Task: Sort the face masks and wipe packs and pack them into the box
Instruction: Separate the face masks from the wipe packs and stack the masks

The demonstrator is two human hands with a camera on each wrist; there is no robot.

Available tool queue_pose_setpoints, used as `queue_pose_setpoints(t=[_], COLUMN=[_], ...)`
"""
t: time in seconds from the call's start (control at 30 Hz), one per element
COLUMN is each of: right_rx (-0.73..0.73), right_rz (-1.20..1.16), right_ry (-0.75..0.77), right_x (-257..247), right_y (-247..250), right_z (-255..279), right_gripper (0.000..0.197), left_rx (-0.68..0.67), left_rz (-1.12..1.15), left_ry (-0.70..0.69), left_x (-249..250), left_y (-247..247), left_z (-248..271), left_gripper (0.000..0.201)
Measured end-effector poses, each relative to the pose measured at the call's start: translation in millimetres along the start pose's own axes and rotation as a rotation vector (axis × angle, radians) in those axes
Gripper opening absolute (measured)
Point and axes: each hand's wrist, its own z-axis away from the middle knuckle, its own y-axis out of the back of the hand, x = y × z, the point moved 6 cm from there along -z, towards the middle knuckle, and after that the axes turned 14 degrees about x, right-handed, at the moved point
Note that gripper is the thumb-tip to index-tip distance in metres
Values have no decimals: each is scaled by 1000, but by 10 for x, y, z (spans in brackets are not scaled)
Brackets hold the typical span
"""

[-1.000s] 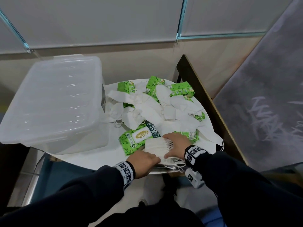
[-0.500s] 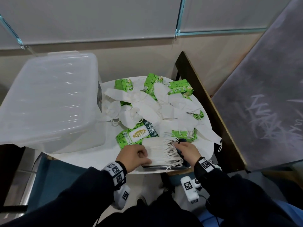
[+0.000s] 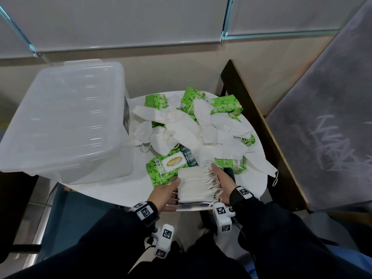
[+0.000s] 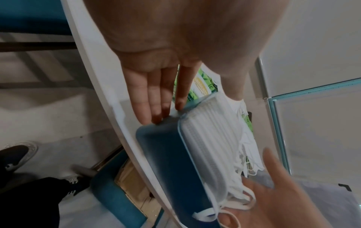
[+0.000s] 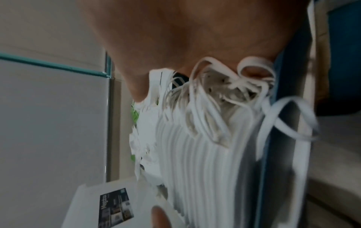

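A stack of white face masks (image 3: 196,183) lies on a dark blue tray (image 4: 166,151) at the near edge of the round white table (image 3: 104,188). My left hand (image 3: 167,190) presses straight fingers (image 4: 156,95) against the stack's left side and the tray's corner. My right hand (image 3: 223,180) lies flat against the right side, where the ear loops (image 5: 224,95) bunch up. Loose masks (image 3: 181,129) and green wipe packs (image 3: 171,165) are strewn over the far half of the table. The clear plastic box (image 3: 66,121) stands at the left.
A dark wooden board (image 3: 261,125) leans along the table's right side, with a grey panel (image 3: 332,117) beyond it. A blue seat (image 3: 80,218) sits below the table's near left edge. The box (image 5: 87,208) carries a dark label on its end.
Both hands have come off the top of the mask stack and now press its left and right sides, with fingers straightened. The stack sits squarer between the palms.
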Motion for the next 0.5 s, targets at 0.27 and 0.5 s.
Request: queue_pose_setpoints(t=[0.27, 0.5], right_rx=[-29, -33], right_rz=[-24, -100], right_ry=[-47, -84], right_x=[186, -16], right_y=[46, 16], right_z=[-305, 97], right_gripper=[95, 53], left_rx=[-6, 134], left_rz=[-25, -505], left_ry=[24, -848], left_x=[31, 700], left_y=[-25, -205], left_z=[-75, 82], left_gripper=[51, 94])
